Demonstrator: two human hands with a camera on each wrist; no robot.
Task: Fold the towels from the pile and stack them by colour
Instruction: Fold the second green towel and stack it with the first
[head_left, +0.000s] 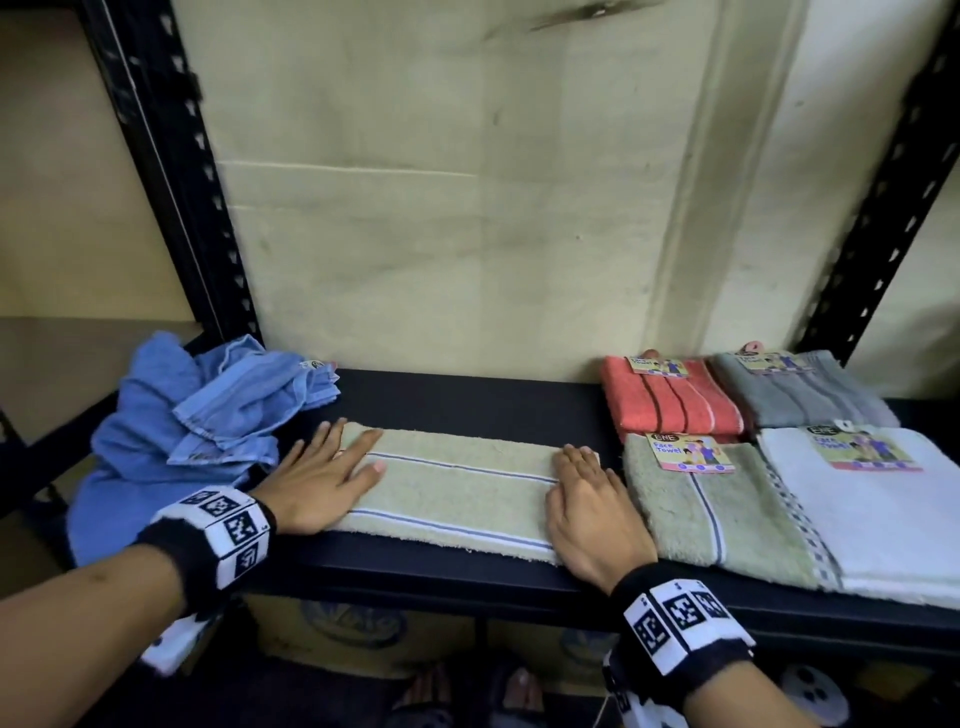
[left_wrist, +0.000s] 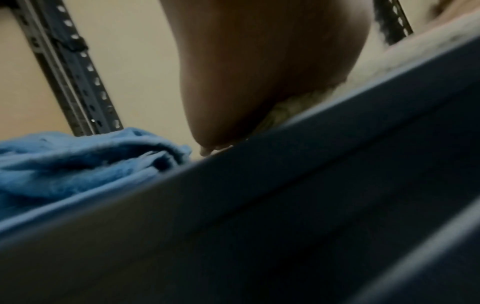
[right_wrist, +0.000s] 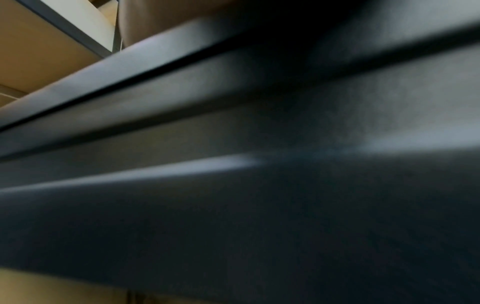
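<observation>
Towels cover most of the black shelf (head_left: 467, 400), and the biggest mass is the unfolded blue pile (head_left: 171, 441) at its left end, rumpled and spilling over the front edge. At the right end lie four folded towels: a white towel (head_left: 883, 525) with a chequered band at the front, a pale green folded towel (head_left: 711, 514) with a blue stripe touching its left side, and behind these a coral towel (head_left: 670, 402) with dark stripes beside a grey towel (head_left: 810, 395). Each of the four carries a printed paper label.

Between the pile and the folded towels, near the front edge, lies the green towel (head_left: 457, 488) being worked on, folded into a long flat strip with two thin blue-and-white stripes running along its length.

The left hand (head_left: 327, 483) lies flat on the strip's left end, fingers straight and spread, its grip closed round nothing. The right hand (head_left: 592, 514) rests on the right end, palm down; its fingertips seem to tuck over the far edge, though the head view is too soft to be sure. The right wrist view shows only blurred dark shelf.
</observation>
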